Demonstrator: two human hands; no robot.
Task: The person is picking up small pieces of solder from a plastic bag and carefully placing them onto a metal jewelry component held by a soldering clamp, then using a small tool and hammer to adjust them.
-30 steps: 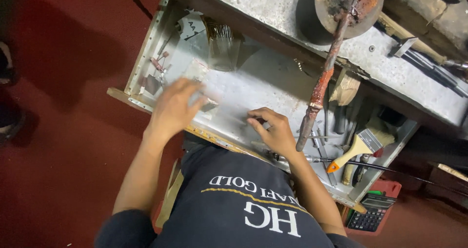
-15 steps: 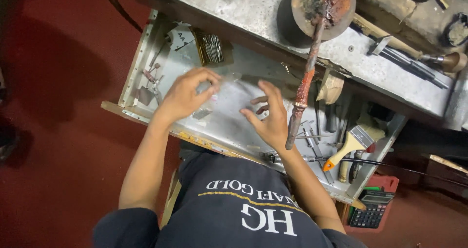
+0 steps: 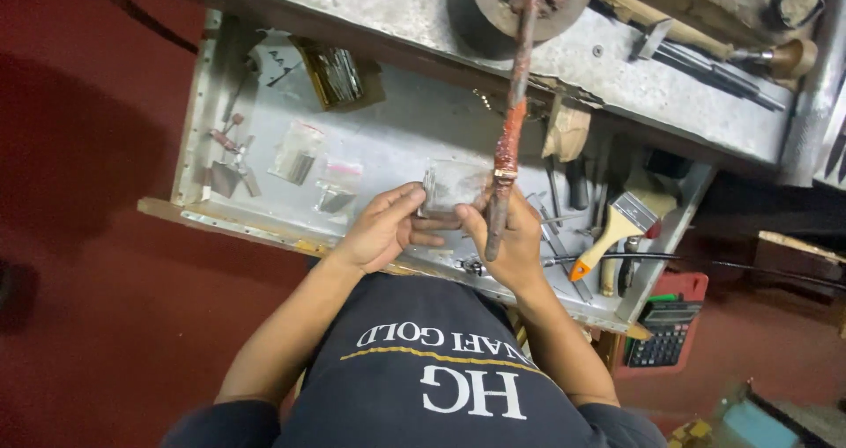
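Both my hands hold a small clear plastic bag (image 3: 451, 186) above the open metal drawer (image 3: 414, 140). My left hand (image 3: 383, 228) grips the bag's left edge with thumb and fingers. My right hand (image 3: 511, 236) pinches its right edge. A long rusty red rod (image 3: 509, 122) hangs down in front of my right hand and hides part of it. What the bag contains is too small to tell.
Several small plastic packets (image 3: 300, 153) and metal bits lie in the drawer's left part. A paintbrush (image 3: 617, 228) and tools fill its right compartment. A calculator (image 3: 661, 333) sits lower right. The workbench top (image 3: 634, 69) above holds chisels and a round rusty dish.
My hands left the drawer floor, came together and lifted a clear bag between them. The view has tilted and moved closer over the drawer.
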